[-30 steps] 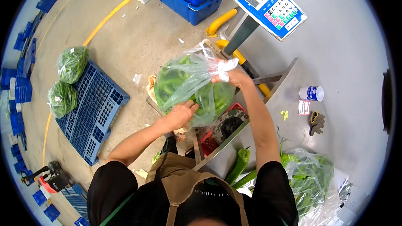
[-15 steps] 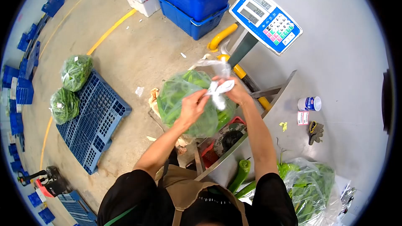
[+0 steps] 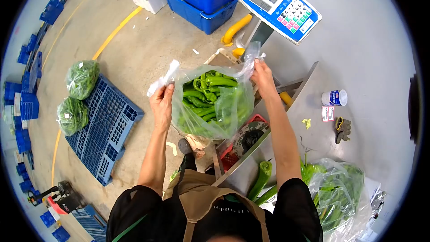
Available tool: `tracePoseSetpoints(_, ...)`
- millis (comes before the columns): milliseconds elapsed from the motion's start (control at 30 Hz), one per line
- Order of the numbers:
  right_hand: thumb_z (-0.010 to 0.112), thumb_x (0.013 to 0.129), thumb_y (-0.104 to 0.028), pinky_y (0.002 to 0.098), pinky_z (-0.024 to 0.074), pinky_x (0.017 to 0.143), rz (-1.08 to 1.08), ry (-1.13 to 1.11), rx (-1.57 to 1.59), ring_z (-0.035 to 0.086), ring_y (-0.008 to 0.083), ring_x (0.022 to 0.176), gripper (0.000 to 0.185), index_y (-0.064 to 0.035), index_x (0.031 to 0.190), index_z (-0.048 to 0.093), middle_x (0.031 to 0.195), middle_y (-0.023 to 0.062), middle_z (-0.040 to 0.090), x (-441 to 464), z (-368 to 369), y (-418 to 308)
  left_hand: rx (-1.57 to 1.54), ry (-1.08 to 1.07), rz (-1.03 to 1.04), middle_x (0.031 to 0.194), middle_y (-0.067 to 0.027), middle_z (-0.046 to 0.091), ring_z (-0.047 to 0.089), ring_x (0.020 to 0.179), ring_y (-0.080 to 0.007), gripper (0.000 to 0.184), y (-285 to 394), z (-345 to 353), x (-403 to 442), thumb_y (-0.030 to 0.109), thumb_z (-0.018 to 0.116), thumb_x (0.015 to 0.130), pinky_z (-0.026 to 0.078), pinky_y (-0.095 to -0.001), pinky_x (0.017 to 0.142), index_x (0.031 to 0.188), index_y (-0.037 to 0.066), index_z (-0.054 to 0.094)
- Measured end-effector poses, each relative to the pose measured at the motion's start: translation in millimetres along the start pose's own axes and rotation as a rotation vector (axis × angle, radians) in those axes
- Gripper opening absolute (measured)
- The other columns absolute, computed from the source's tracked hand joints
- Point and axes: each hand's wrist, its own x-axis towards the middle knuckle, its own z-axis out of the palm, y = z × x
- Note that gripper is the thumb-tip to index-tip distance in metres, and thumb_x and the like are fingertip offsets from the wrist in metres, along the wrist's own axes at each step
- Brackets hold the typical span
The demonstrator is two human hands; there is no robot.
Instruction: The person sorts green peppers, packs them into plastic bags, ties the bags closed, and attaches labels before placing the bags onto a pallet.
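A clear plastic bag [image 3: 239, 112] full of long green peppers [image 3: 208, 92] is in front of me, its mouth spread wide so the peppers show. My left hand [image 3: 161, 103] is closed on the twisted left corner of the bag. At the other side my right hand [image 3: 263, 77] grips the right corner, whose loose end sticks up above the fingers. The digital scale display [image 3: 281, 6] stands just beyond my right hand, its lit digits too blurred to read surely.
On the metal table at right lie a glove [image 3: 342, 130], a white and blue tub [image 3: 334, 97], a label [image 3: 327, 114] and a bag of green vegetables [image 3: 338, 192]. Blue crates [image 3: 197, 11] are stacked ahead. A blue pallet [image 3: 103, 125] bears two filled bags at left.
My hands have moved apart, left hand to the left and right hand to the right. The bag's gathered top has opened, exposing the peppers. The view has shifted slightly.
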Motion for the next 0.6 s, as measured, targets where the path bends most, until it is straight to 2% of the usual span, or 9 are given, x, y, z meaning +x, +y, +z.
tracePoseSetpoints(100,0.063,0.080,-0.019,0.0396,0.0434,0.062,-0.430,0.450,-0.951,0.055,0.0262,0.068,0.021,-0.0006,0.079,0.054,0.070,0.0124,0.051,-42.4,24.5,-36.8,0.036,-0.023,0.069,0.069,0.0052,0.051,0.044,0.066,-0.0063,0.017,3.5,5.3,-2.6,0.017,0.065,0.084,0.035,-0.0236,0.059,0.088,0.001,0.065)
tracePoseSetpoints(167,0.065,0.077,-0.016,0.0401,0.0399,0.056,-0.752,0.336,-1.120,0.050,0.0289,0.062,0.018,-0.0033,0.074,0.052,0.063,0.0107,0.045,-80.2,48.2,-27.0,0.179,-0.063,0.173,0.070,0.0031,0.050,0.045,0.067,-0.0067,0.015,12.8,10.2,-8.2,0.015,0.066,0.083,0.036,-0.0234,0.059,0.092,0.002,0.066)
tracePoseSetpoints(233,0.065,0.074,-0.015,0.0386,0.0420,0.075,-0.903,-0.221,-1.120,0.053,0.0313,0.071,0.016,-0.0028,0.079,0.056,0.073,0.0117,0.053,-105.0,78.1,-7.8,0.296,-0.134,0.362,0.073,-0.0013,0.049,0.047,0.069,-0.0080,0.016,14.6,12.6,-11.4,0.009,0.065,0.080,0.038,-0.0229,0.062,0.095,0.004,0.066)
tracePoseSetpoints(300,0.064,0.074,-0.014,0.0396,0.0372,0.090,-0.662,-0.317,-1.183,0.054,0.0344,0.095,0.032,0.0001,0.103,0.056,0.100,0.0197,0.056,-93.8,95.3,39.9,0.189,-0.147,0.361,0.080,-0.0018,0.052,0.050,0.079,-0.0108,0.010,10.9,19.0,-16.2,0.006,0.063,0.081,0.041,-0.0255,0.072,0.090,0.003,0.065)
tracePoseSetpoints(367,0.064,0.074,-0.013,0.0403,0.0382,0.088,-0.655,-0.213,-1.560,0.055,0.0348,0.093,0.035,-0.0005,0.106,0.055,0.098,0.0208,0.057,-83.2,77.1,92.0,0.080,-0.157,0.400,0.089,-0.0026,0.055,0.051,0.089,-0.0139,0.011,10.7,21.3,-14.7,0.006,0.060,0.083,0.041,-0.0283,0.081,0.093,0.003,0.062)
tracePoseSetpoints(433,0.064,0.074,-0.013,0.0411,0.0399,0.085,-0.084,-0.013,-1.386,0.056,0.0349,0.091,0.034,-0.0011,0.105,0.055,0.096,0.0216,0.059,-70.3,56.9,143.7,-0.157,-0.202,0.320,0.097,-0.0038,0.056,0.052,0.096,-0.0168,0.013,13.7,16.8,-7.8,0.007,0.057,0.085,0.040,-0.0301,0.088,0.097,0.003,0.059)
tracePoseSetpoints(500,0.062,0.074,-0.011,0.0414,0.0417,0.081,0.290,-0.237,-1.240,0.057,0.0345,0.089,0.027,-0.0010,0.100,0.058,0.094,0.0207,0.060,-75.5,40.1,145.1,-0.361,-0.229,0.138,0.099,-0.0074,0.057,0.054,0.098,-0.0213,0.018,0.6,2.6,3.8,0.011,0.051,0.089,0.037,-0.0348,0.096,0.103,0.000,0.051)
tracePoseSetpoints(567,0.058,0.077,-0.006,0.0413,0.0428,0.078,-0.042,-0.969,-1.717,0.058,0.0339,0.086,0.019,-0.0003,0.094,0.059,0.092,0.0186,0.062,-99.4,26.3,90.0,-0.623,-0.216,0.011,0.084,-0.0067,0.055,0.056,0.084,-0.0193,0.021,1.8,-1.4,12.2,0.017,0.051,0.089,0.044,-0.0366,0.082,0.101,0.001,0.049)
tracePoseSetpoints(600,0.057,0.079,-0.005,0.0403,0.0433,0.077,-0.162,-0.826,-1.465,0.059,0.0316,0.085,0.015,0.0005,0.093,0.059,0.092,0.0167,0.062,-110.4,17.3,72.0,-0.666,-0.307,-0.025,0.080,-0.0062,0.054,0.055,0.079,-0.0181,0.022,-2.6,-3.3,17.7,0.019,0.053,0.088,0.044,-0.0353,0.077,0.101,0.001,0.049)
